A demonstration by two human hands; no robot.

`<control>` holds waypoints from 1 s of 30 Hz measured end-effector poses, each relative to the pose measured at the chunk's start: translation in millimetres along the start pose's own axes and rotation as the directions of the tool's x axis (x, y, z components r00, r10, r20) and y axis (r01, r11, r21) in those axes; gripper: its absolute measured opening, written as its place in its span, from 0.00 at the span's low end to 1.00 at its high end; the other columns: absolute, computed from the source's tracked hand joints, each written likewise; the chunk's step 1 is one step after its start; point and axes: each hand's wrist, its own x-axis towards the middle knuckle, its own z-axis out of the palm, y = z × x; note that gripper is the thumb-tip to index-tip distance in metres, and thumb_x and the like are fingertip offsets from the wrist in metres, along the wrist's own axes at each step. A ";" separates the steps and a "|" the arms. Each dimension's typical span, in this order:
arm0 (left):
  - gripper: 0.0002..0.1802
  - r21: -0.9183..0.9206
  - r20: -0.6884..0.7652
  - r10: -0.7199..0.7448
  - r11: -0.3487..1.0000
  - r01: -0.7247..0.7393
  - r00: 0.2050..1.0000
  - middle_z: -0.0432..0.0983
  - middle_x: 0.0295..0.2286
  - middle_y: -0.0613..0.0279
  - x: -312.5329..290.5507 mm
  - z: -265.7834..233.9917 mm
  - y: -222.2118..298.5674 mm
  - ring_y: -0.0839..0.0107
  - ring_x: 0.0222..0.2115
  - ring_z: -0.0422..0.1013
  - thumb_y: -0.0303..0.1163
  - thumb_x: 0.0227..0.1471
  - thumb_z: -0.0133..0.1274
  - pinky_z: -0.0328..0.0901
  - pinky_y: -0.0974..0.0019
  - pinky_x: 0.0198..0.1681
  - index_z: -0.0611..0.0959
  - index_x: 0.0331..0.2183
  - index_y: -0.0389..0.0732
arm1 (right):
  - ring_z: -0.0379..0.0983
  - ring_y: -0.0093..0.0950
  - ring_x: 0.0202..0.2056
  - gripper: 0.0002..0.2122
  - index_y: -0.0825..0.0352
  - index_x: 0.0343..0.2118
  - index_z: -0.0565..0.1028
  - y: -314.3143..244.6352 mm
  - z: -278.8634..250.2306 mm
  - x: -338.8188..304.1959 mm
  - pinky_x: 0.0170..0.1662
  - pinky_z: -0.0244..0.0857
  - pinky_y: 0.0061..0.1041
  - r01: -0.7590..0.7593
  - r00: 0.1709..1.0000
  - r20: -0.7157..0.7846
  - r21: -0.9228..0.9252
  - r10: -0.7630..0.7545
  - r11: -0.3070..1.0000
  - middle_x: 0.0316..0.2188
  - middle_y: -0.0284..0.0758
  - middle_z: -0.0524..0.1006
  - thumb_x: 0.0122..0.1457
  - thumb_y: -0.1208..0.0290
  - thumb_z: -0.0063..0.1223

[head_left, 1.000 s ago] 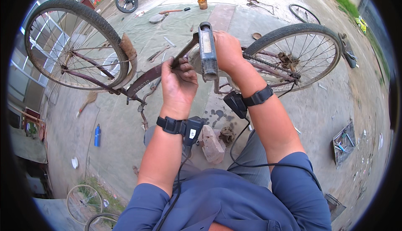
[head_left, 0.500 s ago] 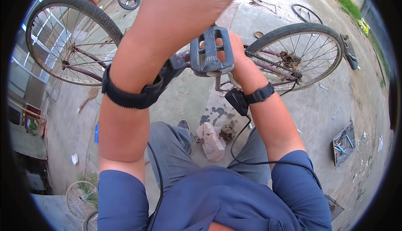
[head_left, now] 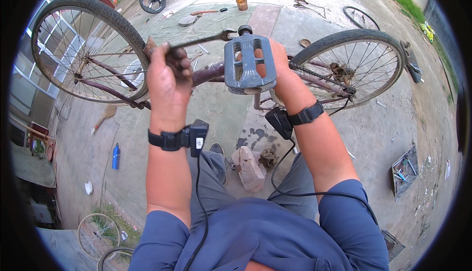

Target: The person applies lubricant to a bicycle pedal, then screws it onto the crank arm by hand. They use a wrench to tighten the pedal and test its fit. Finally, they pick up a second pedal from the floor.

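My left hand [head_left: 169, 72] is closed around the handle of a long dark wrench [head_left: 204, 39]. The wrench's far end meets a round dark fitting [head_left: 244, 29] at the far end of a grey bicycle pedal [head_left: 250, 81]. Just right of the pedal, my right hand [head_left: 279, 62] reaches behind it; the pedal hides its fingers, so its grip does not show. Both belong around a bicycle with a purple frame [head_left: 209, 74], its front wheel [head_left: 42, 22] to the left and its rear wheel [head_left: 400, 57], with chain, to the right.
Between my feet lie a stone block [head_left: 249, 170] and a crumpled rag [head_left: 268, 158]. A tool tray [head_left: 404, 172] is on the ground at right. At left are a blue bottle [head_left: 116, 157] and a brush [head_left: 104, 117]. Farther off stands an amber cup [head_left: 242, 4].
My left hand has swung left and nearer to me, bringing the wrench into full view beside the pedal. My right hand has stayed almost in place.
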 end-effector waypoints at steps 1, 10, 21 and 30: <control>0.08 -0.054 0.005 -0.035 0.998 0.035 0.999 0.73 0.22 0.64 -2.5 -4.8 -9.3 0.75 0.20 0.67 0.36 0.59 0.50 0.61 0.73 0.20 0.74 0.30 0.45 | 0.77 0.39 0.37 0.16 0.63 0.31 0.79 0.4 0.3 -0.3 0.39 0.73 0.37 -0.001 1.000 -0.001 0.004 0.001 1.000 0.31 0.38 0.80 0.36 0.63 0.65; 0.08 -0.507 0.076 -0.379 0.782 0.363 0.922 0.74 0.26 0.66 -10.9 -15.5 -64.9 0.79 0.22 0.68 0.36 0.59 0.51 0.63 0.78 0.21 0.75 0.30 0.43 | 0.77 0.38 0.37 0.15 0.63 0.28 0.80 4.5 4.2 0.6 0.39 0.73 0.36 0.006 1.000 -0.014 0.004 -0.006 1.000 0.31 0.38 0.80 0.34 0.63 0.66; 0.14 -0.486 0.082 -0.323 0.813 0.321 0.943 0.74 0.25 0.68 -15.1 -2.1 -104.0 0.80 0.22 0.69 0.40 0.60 0.48 0.65 0.77 0.24 0.77 0.27 0.42 | 0.78 0.38 0.37 0.15 0.63 0.28 0.80 3.2 1.2 0.0 0.40 0.73 0.37 0.027 0.999 -0.026 0.011 -0.027 1.000 0.32 0.38 0.80 0.35 0.64 0.65; 0.12 0.285 0.160 0.250 0.914 -0.287 0.955 0.77 0.21 0.59 -6.1 28.1 -3.5 0.71 0.16 0.73 0.39 0.61 0.51 0.63 0.72 0.17 0.75 0.30 0.41 | 0.77 0.39 0.37 0.15 0.62 0.30 0.79 2.0 -0.5 -1.2 0.39 0.73 0.36 0.024 1.000 -0.021 0.006 -0.024 1.000 0.32 0.38 0.81 0.38 0.62 0.65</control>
